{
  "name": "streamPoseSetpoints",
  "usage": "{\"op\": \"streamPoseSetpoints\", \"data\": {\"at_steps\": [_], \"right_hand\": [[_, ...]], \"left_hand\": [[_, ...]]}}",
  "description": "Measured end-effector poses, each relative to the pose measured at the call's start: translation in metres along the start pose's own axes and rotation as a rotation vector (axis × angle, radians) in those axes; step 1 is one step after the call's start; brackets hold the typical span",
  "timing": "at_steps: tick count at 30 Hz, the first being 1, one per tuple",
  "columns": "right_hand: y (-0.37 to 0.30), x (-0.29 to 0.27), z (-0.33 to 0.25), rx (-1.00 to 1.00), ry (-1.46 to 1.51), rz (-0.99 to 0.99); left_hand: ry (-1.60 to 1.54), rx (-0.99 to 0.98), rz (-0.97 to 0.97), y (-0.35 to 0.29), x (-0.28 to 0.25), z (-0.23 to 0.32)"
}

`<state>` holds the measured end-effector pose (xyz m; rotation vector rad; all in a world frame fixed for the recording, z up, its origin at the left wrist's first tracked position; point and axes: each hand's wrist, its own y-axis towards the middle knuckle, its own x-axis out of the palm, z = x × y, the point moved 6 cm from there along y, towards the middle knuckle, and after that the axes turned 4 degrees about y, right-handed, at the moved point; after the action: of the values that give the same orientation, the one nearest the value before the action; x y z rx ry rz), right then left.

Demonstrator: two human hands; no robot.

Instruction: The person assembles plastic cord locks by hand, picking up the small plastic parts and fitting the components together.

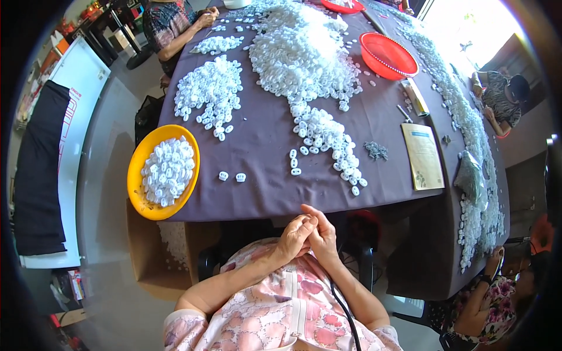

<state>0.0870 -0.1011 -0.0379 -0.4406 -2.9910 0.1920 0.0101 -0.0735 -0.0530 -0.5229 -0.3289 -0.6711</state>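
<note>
- Left hand (294, 235) and right hand (323, 233) meet below the table edge (263, 217), fingertips pinched together (any held piece too small to tell).
- White plastic pieces (328, 137) lie heaped on the purple cloth; yellow bowl (136, 169) sits left.

The bench (263, 152) wears a dark purple cloth. White plastic pieces (304, 52) heap at 12 o'clock and fill a yellow-orange bowl (136, 169) at 9 o'clock. A red basket (387, 55) sits at 1 o'clock, a tan booklet (422, 155) at 3 o'clock. At 6 o'clock the blouse (275, 310) shows a pink and cream floral pattern.
</note>
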Motion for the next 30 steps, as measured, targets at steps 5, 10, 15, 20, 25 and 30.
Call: {"op": "streamPoseSetpoints", "data": {"at_steps": [5,10,15,20,25,30], "right_hand": [[0.004,0.0,-0.008,-0.153,-0.187,-0.002],[0.011,-0.008,-0.013,-0.223,-0.247,-0.042],[0.01,-0.008,0.001,0.046,0.243,0.024],[0.01,0.002,0.018,0.27,0.591,0.081],[0.017,0.014,-0.01,0.175,0.527,-0.053],[0.025,-0.007,-0.02,-0.172,-0.113,0.083]], "left_hand": [[-0.013,-0.189,-0.089,-0.002,0.003,0.006],[0.337,0.101,-0.017,0.005,0.001,-0.001],[0.368,0.289,-0.103,0.006,0.014,0.013],[0.268,0.167,0.0,0.011,0.015,0.019],[0.489,0.257,0.209,0.021,0.0,0.003],[0.35,0.226,-0.02,0.019,0.01,0.039]]}}
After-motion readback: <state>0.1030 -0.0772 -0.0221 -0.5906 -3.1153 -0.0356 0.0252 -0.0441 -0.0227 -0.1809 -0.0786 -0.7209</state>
